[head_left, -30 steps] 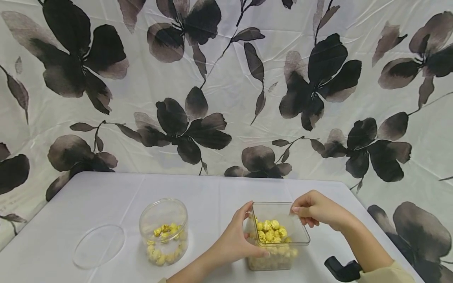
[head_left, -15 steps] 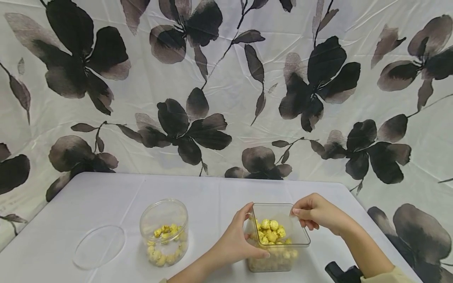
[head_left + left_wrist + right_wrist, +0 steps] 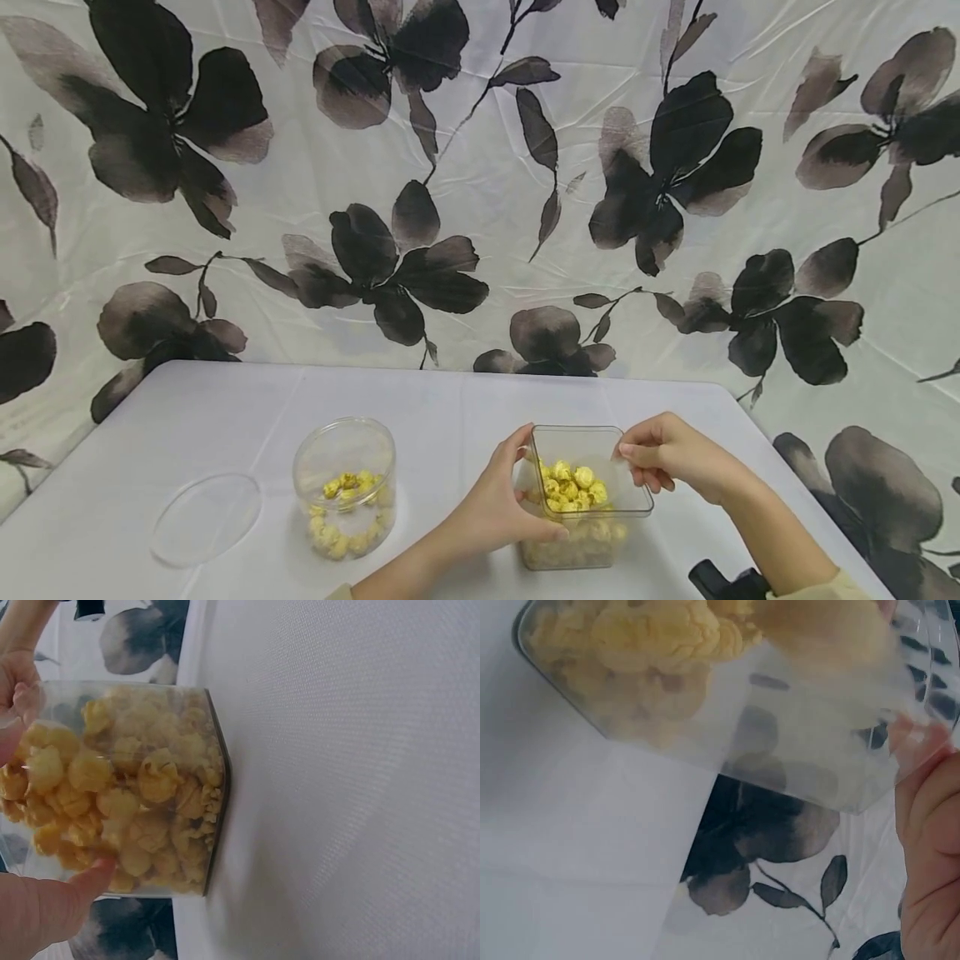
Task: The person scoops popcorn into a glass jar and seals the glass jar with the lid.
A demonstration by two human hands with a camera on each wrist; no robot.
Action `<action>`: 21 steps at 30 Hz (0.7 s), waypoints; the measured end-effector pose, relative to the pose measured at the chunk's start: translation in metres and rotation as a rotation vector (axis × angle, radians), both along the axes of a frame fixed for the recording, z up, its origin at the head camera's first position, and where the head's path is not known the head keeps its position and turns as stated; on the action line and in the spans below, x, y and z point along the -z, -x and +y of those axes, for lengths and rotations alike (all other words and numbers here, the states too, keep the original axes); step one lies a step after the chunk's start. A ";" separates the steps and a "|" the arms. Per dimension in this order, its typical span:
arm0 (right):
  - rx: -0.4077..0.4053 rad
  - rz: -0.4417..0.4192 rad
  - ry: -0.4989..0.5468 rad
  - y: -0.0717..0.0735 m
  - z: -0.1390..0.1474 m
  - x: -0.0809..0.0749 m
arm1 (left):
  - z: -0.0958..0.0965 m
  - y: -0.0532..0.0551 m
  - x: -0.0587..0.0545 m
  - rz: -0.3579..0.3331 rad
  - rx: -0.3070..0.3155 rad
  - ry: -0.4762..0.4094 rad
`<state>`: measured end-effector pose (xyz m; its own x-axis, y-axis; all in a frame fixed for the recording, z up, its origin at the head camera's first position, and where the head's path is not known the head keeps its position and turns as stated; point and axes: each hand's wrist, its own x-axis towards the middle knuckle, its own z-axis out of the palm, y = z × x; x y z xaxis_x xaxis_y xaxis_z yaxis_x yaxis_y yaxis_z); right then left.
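A clear square-rimmed container [image 3: 573, 557] stands at the right of the table in the head view, partly filled with yellow popcorn [image 3: 573, 492]. My left hand [image 3: 487, 508] grips its left side, thumb across the front and fingers round the back. At the right rim, my right hand [image 3: 667, 454] pinches the container's wall between thumb and curled fingers. Through the clear side in the left wrist view, popcorn [image 3: 120, 795] is heaped toward the bottom, with my left fingertip against the wall. The right wrist view has my right fingers [image 3: 930, 795] at the upper corner.
Left of the hands stands a round clear jar [image 3: 345, 458], uncovered, with some popcorn inside. A round clear lid [image 3: 206, 521] lies flat farther left on the white table [image 3: 420, 400]. A black device [image 3: 723, 579] shows by the right wrist. Flowered cloth [image 3: 525, 167] hangs behind.
The popcorn pieces in the square container have shifted among themselves. Both hands keep their hold in nearly the same place, and the round jar and lid stay put.
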<state>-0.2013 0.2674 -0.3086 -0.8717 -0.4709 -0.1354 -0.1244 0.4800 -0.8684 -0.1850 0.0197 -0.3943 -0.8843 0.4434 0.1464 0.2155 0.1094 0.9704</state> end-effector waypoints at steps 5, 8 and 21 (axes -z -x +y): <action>-0.031 -0.004 0.018 0.002 0.002 0.002 | 0.000 0.002 0.000 -0.005 0.002 0.002; -0.057 -0.007 0.035 0.003 0.000 0.002 | 0.000 0.002 0.000 -0.003 0.000 -0.001; 0.030 -0.060 0.032 0.006 -0.008 0.001 | -0.001 0.003 -0.001 0.028 -0.001 0.003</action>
